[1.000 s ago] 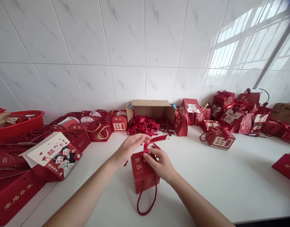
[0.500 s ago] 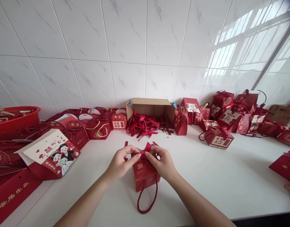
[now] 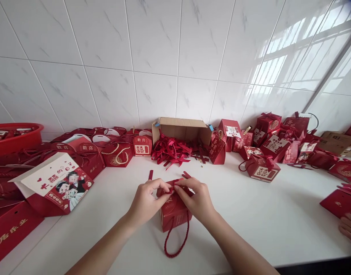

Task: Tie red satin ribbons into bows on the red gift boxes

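A small red gift box (image 3: 175, 215) stands on the white table in front of me, its twisted cord handle (image 3: 177, 255) hanging down toward me. At the box top, a red ribbon (image 3: 177, 181) runs between my fingers. My left hand (image 3: 149, 196) pinches the ribbon with thumb and index finger on the left side. On the other side, my right hand (image 3: 197, 194) pinches it too, the fingertips of both hands almost touching. The knot itself is partly hidden by my fingers. Ribbon tails stick out behind both hands.
A cardboard box (image 3: 181, 131) spills red ribbons (image 3: 171, 151) at the wall. Folded boxes and a large printed box (image 3: 59, 185) crowd the left, near a red basin (image 3: 18, 137). Finished-looking boxes (image 3: 274, 147) pile up at right. Another person's hand (image 3: 348, 227) touches a red box (image 3: 338, 202).
My fingers have shifted slightly at the ribbon, and the loop that stood up between them is now lower and flatter. At right, the other person's hand shows more. The view has moved a little.
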`<move>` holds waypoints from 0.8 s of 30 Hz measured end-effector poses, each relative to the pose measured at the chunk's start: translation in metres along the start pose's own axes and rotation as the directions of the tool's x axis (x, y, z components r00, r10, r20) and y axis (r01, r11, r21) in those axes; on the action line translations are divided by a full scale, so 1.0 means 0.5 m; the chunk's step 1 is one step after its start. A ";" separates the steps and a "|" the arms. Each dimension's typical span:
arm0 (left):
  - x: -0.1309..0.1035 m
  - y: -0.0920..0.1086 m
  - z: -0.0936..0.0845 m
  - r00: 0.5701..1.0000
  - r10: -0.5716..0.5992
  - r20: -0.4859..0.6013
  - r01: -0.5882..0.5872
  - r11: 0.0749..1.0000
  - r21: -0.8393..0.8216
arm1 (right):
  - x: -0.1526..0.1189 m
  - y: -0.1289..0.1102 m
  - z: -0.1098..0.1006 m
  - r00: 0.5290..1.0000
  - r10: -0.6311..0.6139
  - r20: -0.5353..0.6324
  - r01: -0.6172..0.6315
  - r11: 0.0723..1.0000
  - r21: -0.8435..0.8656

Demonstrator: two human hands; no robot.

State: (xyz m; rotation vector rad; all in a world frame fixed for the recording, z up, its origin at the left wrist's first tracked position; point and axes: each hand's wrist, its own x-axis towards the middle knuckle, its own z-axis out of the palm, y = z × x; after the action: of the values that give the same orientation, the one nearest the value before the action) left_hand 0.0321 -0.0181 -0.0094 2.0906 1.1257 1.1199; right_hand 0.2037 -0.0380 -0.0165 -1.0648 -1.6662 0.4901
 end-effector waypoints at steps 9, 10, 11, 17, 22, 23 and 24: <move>0.000 0.003 0.007 0.998 -0.056 -0.015 0.055 0.996 -0.070 | -0.002 0.009 -0.003 0.995 0.087 0.052 -0.083 0.994 -0.070; 0.000 0.005 0.006 0.998 -0.055 -0.006 0.054 0.996 -0.066 | -0.001 0.009 -0.002 0.991 0.123 0.043 -0.121 0.991 -0.048; 0.000 0.006 0.005 0.999 -0.052 0.004 0.052 0.997 -0.064 | -0.001 0.010 -0.002 0.986 0.164 0.042 -0.163 0.986 -0.012; 0.015 0.007 -0.002 0.997 -0.044 0.070 0.051 0.993 -0.103 | 0.007 0.008 -0.010 0.935 0.327 0.139 -0.348 0.922 0.171; 0.034 0.001 -0.003 0.991 -0.045 0.126 0.065 0.984 -0.166 | 0.017 0.007 -0.024 0.925 0.284 0.252 -0.326 0.935 0.142; 0.036 0.001 -0.002 0.992 -0.037 0.121 0.057 0.984 -0.168 | 0.019 0.006 -0.026 0.925 0.277 0.262 -0.322 0.934 0.152; 0.037 0.001 -0.001 0.992 -0.031 0.119 0.051 0.985 -0.166 | 0.020 0.006 -0.028 0.926 0.270 0.265 -0.318 0.935 0.159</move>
State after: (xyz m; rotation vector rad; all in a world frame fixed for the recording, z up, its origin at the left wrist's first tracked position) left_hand 0.0379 -0.0027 -0.0008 1.9655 0.9790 1.0229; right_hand 0.2171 -0.0307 -0.0082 -1.1470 -1.6261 0.9974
